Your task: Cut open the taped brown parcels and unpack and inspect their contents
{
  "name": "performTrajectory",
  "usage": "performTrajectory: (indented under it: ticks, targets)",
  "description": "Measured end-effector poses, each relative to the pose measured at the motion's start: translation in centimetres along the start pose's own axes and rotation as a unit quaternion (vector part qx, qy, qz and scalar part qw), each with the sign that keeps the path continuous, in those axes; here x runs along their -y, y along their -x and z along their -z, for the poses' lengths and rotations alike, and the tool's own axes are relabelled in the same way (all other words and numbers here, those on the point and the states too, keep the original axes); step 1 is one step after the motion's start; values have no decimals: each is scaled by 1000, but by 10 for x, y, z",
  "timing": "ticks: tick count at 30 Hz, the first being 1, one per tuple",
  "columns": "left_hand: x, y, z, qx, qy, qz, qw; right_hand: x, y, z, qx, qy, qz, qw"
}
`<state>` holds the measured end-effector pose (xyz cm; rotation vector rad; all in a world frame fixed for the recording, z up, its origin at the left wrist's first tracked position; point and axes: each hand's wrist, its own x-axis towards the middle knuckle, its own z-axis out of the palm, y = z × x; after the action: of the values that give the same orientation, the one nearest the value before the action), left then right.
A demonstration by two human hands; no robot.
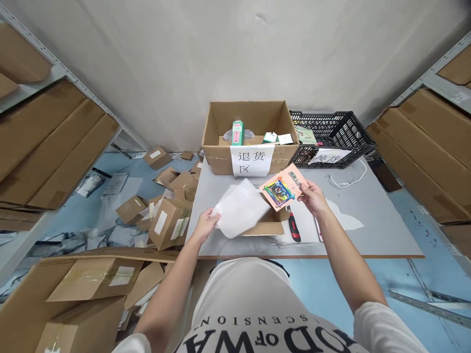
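Observation:
My left hand (pixel 208 223) pinches the left edge of a white, translucent foam sleeve (pixel 241 208) above the table. In my right hand (pixel 312 197) is a pink booklet (pixel 282 187) with a colourful picture on its cover, gripped by its right edge. The booklet is tilted, close to the sleeve's right end. Beneath the two lies a small open cardboard box (pixel 263 228), partly hidden by the sleeve. A red and black utility knife (pixel 293 225) rests on the table just right of that box.
A labelled cardboard box (pixel 217 159) and a black plastic crate (pixel 344 132) stand along the back of the grey table (pixel 382 220). White cord (pixel 348 185) lies before the crate. Several used cartons (pixel 171 220) are piled at left; shelves with long boxes (pixel 430 157) flank both sides.

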<state>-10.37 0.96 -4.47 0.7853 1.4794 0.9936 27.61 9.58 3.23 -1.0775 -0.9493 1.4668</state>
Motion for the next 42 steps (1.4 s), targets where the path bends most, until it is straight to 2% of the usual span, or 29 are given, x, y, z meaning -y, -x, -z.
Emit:
performTrajectory:
  ticks: [2,3,4,7,10,13,15,16,18,19,20,22,23,24,26,28,32,35,39,42]
  targets:
    - [19,-10,12,-120,-136,0,983,-9,3,3,-15,-12,-4,1000]
    - [28,-14,19,-182,-221,14,958,-13,4,4,-18,-14,-6,1000]
    - [36,-15,26,-209,-251,25,945,-17,6,5,-19,-15,-8,1000]
    - [56,-12,45,-249,-296,60,920,-22,8,4,-12,-10,-10,1000]
    - [65,-6,53,-250,-313,84,912,-21,9,0,2,-9,-7,1000]
    - [56,-2,43,-265,-320,50,908,-17,8,-5,14,2,-13,1000]
    - [39,2,24,-294,-310,-33,904,-14,7,-8,24,10,-24,999]
    - [28,5,11,-295,-290,-95,906,-13,7,-10,31,13,-31,999]
    - [3,13,-21,-219,-215,-199,931,-10,7,-16,49,18,-44,998]
    - [-9,18,-38,-143,-165,-217,951,-9,7,-19,62,22,-51,997]
    - [-21,22,-55,-41,-111,-209,971,-8,7,-22,76,28,-57,995]
    - [-39,31,-85,131,-11,-141,981,-5,7,-30,100,44,-65,992]
    - [-45,35,-97,174,14,-105,979,-4,8,-34,104,49,-66,991]
    - [-49,39,-106,195,29,-81,977,-4,9,-37,99,50,-65,992]
    - [-53,45,-117,198,54,-48,977,-6,15,-44,72,31,-61,995]
    - [-52,49,-120,171,78,-32,982,-12,26,-50,56,-1,-68,996]
    - [-44,52,-117,122,114,-15,986,-32,56,-58,93,-12,-109,990]
    - [-36,49,-120,123,111,-12,986,-45,73,-61,75,-7,-91,993]
    - [-29,50,-129,110,113,-77,985,-45,80,-61,18,-4,-61,998]
    - [-31,60,-133,112,57,-137,983,-39,81,-62,6,17,-37,999]
